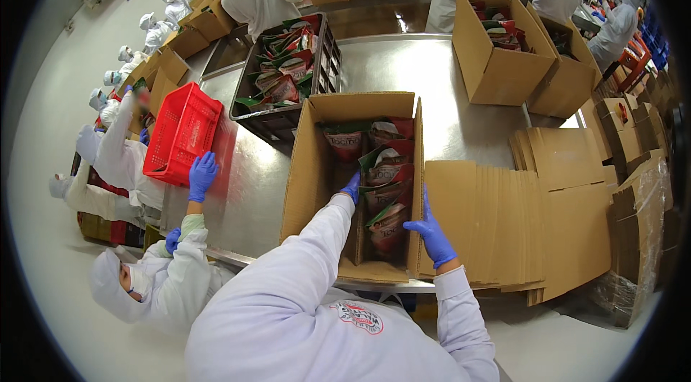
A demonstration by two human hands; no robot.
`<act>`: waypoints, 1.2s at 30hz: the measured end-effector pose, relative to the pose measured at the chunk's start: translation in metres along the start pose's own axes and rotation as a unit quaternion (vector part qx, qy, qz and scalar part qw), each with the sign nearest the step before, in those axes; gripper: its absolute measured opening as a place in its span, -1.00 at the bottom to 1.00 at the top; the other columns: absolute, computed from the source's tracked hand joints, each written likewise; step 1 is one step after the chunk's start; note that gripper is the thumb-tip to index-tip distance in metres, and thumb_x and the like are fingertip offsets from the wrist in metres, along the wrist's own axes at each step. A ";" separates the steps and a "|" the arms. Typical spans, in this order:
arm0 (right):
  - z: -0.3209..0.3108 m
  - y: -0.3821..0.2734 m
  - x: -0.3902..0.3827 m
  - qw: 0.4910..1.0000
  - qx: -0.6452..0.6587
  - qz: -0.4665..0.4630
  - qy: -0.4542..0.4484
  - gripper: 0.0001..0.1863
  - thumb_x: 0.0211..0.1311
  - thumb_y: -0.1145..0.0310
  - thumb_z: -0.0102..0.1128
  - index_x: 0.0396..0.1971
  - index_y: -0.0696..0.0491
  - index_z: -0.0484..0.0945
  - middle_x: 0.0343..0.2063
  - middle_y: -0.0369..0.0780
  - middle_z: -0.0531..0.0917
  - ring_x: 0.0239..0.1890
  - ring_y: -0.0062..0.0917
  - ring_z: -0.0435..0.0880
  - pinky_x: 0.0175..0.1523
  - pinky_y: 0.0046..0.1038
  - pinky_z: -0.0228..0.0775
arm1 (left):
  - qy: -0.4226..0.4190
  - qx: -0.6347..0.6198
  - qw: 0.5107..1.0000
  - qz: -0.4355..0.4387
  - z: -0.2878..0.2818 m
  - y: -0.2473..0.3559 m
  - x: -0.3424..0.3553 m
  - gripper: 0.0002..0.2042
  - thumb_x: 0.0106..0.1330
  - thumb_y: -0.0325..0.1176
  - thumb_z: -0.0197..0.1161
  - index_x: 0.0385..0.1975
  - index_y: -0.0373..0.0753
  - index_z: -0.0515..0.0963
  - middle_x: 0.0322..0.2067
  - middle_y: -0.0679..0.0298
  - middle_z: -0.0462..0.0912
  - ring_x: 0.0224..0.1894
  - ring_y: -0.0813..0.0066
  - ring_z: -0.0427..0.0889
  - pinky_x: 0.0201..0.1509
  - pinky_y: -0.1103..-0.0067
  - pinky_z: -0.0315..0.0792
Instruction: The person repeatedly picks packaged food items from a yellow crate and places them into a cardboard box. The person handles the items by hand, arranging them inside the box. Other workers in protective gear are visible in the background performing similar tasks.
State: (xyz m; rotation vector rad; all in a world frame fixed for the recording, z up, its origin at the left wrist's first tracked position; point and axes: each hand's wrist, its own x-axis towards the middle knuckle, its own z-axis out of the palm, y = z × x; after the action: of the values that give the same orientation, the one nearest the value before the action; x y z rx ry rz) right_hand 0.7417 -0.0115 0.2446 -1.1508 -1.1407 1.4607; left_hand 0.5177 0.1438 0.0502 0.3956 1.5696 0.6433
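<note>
The left hand (350, 187) reaches inside the open box (299, 173), beside the pouches (389, 174) lined along its right side; its fingertips are hidden, so I cannot tell whether they pinch one. The right hand (433, 235) touches the box's right wall, thumb spread from the upright fingers. Flat cartons (497, 227) lie just right, a black crate (277, 125) beyond, left.
</note>
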 end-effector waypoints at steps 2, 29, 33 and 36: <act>-0.002 -0.002 0.002 1.000 0.025 -0.003 -0.013 -0.02 -0.11 0.41 0.20 0.32 0.05 -0.19 0.32 -0.15 -0.02 0.33 -0.50 -0.05 0.33 -0.50 -0.11 | 0.002 -0.003 1.000 -0.010 0.003 -0.004 -0.003 -0.51 0.30 -0.01 -0.16 0.10 -0.19 0.33 0.14 0.04 0.28 0.18 0.11 0.26 0.16 0.17 0.12; 0.040 -0.041 -0.058 0.942 -0.163 -0.121 0.268 -0.55 0.10 0.50 0.02 0.07 0.10 0.36 0.04 -0.23 0.41 0.08 -0.50 0.35 0.14 -0.48 0.16 | -0.017 0.380 0.588 0.714 -0.176 0.268 -0.128 -0.68 0.23 -0.17 0.07 -0.13 -0.24 0.51 -0.14 0.07 0.55 -0.05 0.18 0.51 0.02 0.47 0.41; 0.089 -0.044 -0.069 0.863 -0.341 -0.192 0.319 -0.66 0.07 0.57 0.04 -0.09 0.12 0.50 -0.13 -0.24 0.53 -0.08 -0.53 0.46 -0.01 -0.49 0.26 | 0.017 0.301 0.792 0.531 -0.236 0.225 -0.077 -0.61 0.12 -0.23 0.12 -0.06 -0.27 0.46 -0.05 0.03 0.49 0.01 0.12 0.46 0.15 0.40 0.30; 0.136 -0.024 -0.066 0.869 -0.363 -0.167 0.293 -0.68 -0.01 0.57 0.13 -0.16 0.10 0.54 -0.31 -0.22 0.57 -0.25 -0.50 0.52 -0.13 -0.49 0.30 | 0.091 0.362 0.754 0.541 -0.251 0.200 -0.033 -0.55 0.08 -0.21 0.12 -0.01 -0.26 0.42 0.00 0.02 0.45 0.06 0.13 0.42 0.20 0.45 0.24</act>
State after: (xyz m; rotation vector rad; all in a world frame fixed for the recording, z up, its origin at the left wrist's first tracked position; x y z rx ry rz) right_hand 0.6197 -0.0890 0.2945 -1.6455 -1.3770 0.3272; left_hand 0.2487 0.2383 0.2021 1.9800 1.6332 0.9117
